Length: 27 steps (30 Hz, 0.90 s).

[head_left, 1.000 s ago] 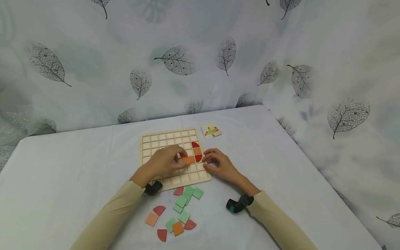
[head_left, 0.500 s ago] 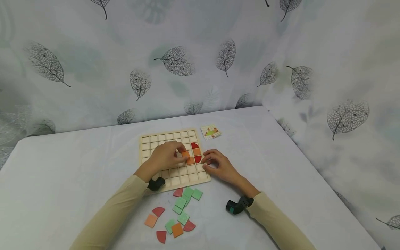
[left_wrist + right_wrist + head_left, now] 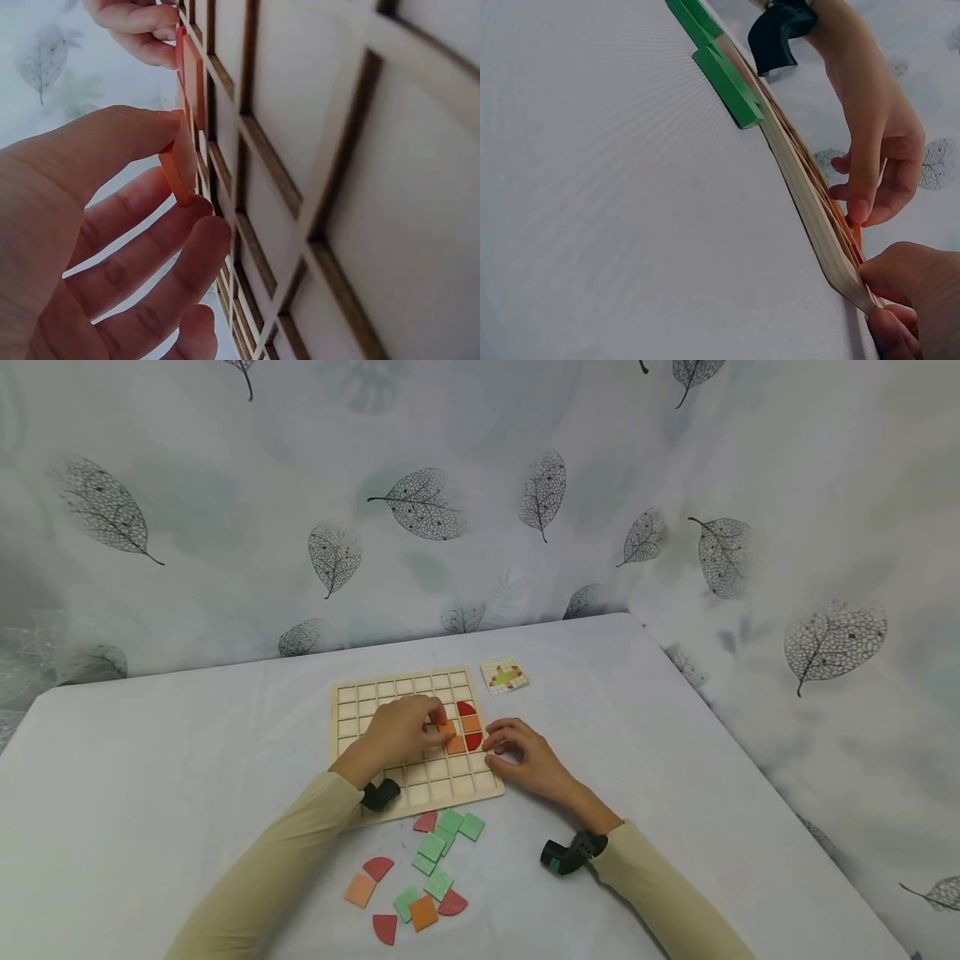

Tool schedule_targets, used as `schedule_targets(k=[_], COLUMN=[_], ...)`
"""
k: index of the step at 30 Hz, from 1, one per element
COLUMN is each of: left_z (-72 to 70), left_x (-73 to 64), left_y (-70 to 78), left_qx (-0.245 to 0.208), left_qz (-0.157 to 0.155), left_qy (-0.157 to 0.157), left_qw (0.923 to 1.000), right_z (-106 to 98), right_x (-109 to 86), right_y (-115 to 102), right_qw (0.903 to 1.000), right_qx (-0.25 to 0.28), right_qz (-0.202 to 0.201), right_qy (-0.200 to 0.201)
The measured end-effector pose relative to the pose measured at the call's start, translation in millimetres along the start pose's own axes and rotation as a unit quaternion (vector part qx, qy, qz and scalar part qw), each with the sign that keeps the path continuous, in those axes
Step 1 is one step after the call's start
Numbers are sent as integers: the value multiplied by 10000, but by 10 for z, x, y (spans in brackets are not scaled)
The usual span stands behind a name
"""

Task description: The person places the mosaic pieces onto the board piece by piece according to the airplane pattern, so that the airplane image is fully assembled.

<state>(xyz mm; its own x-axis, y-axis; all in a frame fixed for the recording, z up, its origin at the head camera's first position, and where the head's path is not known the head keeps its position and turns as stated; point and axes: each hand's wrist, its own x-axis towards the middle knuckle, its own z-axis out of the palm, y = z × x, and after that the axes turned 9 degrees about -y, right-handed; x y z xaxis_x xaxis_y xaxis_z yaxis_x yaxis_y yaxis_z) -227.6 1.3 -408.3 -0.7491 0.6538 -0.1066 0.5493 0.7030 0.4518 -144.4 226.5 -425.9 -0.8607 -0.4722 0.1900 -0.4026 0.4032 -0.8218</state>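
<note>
My left hand (image 3: 397, 731) pinches an orange square tile (image 3: 180, 161) between thumb and fingers, tilted close over the wooden grid board (image 3: 465, 787). In the head view its tile lies just up and left of another orange tile (image 3: 455, 745) set in a cell. Along the board's right side, a red quarter-circle tile (image 3: 466, 708), an orange square (image 3: 471, 723) and a second red quarter-circle (image 3: 473, 742) form a column. My right hand (image 3: 528, 758) holds the board's right edge with thumb and fingers, seen low in the right wrist view.
Loose tiles lie in front of the board: several green squares (image 3: 438, 883), red quarter-circles (image 3: 386, 929) and orange squares (image 3: 423, 912). A small pattern card (image 3: 505, 676) lies behind the board's right corner. A leaf-print cloth (image 3: 427, 610) hangs behind the white table (image 3: 187, 743).
The left hand has shifted slightly back with an orange tile, up from the row of the orange tile now lying in its cell. The right hand has stayed at the board's edge.
</note>
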Motion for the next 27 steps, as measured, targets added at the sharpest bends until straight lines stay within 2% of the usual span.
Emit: schedule_targets(k=[5, 8, 13, 17, 23, 27], left_z=[15, 6, -17, -33, -32, -18], left_x=[-6, -19, -53, -59, -26, 17], left_y=[-16, -18, -13, -9, -17, -23], left_qx=[111, 150, 160, 247, 342, 321], left_qz=[59, 78, 2, 90, 89, 225], left_qy=[37, 31, -17, -60, -141, -103], left_qw=[9999, 9999, 9999, 9996, 9993, 9992], right_z=[64, 74, 67, 63, 74, 80], right_x=[25, 29, 23, 16, 14, 18], right_y=[260, 326, 346, 355, 341, 358], right_qw=[10000, 10000, 10000, 9999, 9997, 9994], right_qx=[-10, -2, 8, -73, -193, -266], right_qz=[-11, 4, -88, -111, -34, -127], right_qy=[36, 25, 8, 63, 120, 177])
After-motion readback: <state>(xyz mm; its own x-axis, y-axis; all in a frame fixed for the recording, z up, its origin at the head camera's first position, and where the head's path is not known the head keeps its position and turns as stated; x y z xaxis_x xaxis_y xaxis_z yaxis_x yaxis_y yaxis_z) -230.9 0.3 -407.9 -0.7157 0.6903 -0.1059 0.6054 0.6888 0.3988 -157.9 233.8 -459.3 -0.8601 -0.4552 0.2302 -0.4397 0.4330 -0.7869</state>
